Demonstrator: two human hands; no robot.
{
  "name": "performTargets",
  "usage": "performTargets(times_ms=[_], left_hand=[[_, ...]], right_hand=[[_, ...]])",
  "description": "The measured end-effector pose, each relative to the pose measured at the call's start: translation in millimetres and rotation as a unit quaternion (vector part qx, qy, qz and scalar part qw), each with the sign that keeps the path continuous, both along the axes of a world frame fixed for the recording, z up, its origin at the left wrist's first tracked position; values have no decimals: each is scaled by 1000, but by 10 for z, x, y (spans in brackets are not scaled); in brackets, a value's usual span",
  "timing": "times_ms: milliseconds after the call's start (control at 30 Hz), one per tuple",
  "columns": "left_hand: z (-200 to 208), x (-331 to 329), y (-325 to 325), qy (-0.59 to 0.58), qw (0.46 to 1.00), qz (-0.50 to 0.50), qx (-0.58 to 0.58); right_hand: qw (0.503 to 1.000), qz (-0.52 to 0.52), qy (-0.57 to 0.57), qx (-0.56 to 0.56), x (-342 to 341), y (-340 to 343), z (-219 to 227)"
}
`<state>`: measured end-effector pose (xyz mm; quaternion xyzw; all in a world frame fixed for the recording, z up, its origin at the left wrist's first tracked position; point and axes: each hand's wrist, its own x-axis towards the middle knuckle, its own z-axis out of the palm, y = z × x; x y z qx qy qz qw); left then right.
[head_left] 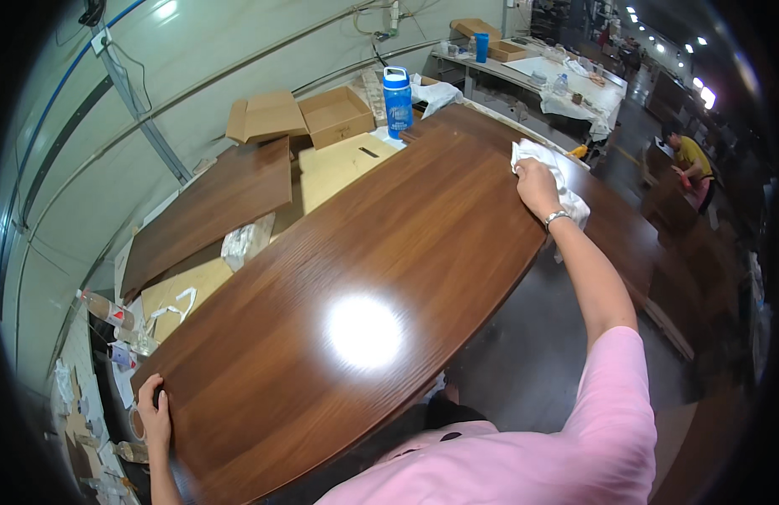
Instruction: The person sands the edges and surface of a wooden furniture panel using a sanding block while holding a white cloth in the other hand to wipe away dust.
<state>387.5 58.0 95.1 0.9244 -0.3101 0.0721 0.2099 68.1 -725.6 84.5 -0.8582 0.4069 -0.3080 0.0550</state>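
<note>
A long brown wood-grain panel (322, 269) with a curved near edge slants across the view, a bright glare spot on its glossy top. At its far right end, my right hand (537, 187) is closed on a white cloth (548, 156), pressed against the panel near the edge. Part of the cloth drapes past my wrist. My left hand (155, 417) holds the panel's left end, fingers bent at the edge; what its fingertips touch underneath is hidden.
Behind the panel are a smaller brown board (213, 215), an open cardboard box (335, 116) and a blue bottle (398, 103). Plastic bottles (107, 310) stand at left. A cluttered table (533, 69) is farther back. At right, a person in yellow (691, 156) bends near more brown boards.
</note>
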Motion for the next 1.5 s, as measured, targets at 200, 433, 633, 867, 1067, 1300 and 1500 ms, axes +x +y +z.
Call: performTargets(times_ms=[200,433,633,867,1067,1300,1500], left_hand=[[125,-362,-2168,-13,998,-64,-12],[85,-501,-2858,-32,997,-63,-6],[119,-521,-2982,-2,999,-46,-13],[102,-492,-2882,-19,998,-53,-24],[53,-510,-2945,-42,998,-55,-11],[81,-500,-2895,-46,997,-62,-23],[65,-479,-2881,-49,996,-69,-32]], right_hand=[[744,635,-68,196,1091,1466,256],[814,533,173,154,1493,823,47],[941,293,163,43,1268,-685,-17],[971,215,105,-2,1106,-526,-24],[939,339,64,6,1417,379,115],[927,351,104,83,1623,297,228],[922,355,120,101,1665,248,242]])
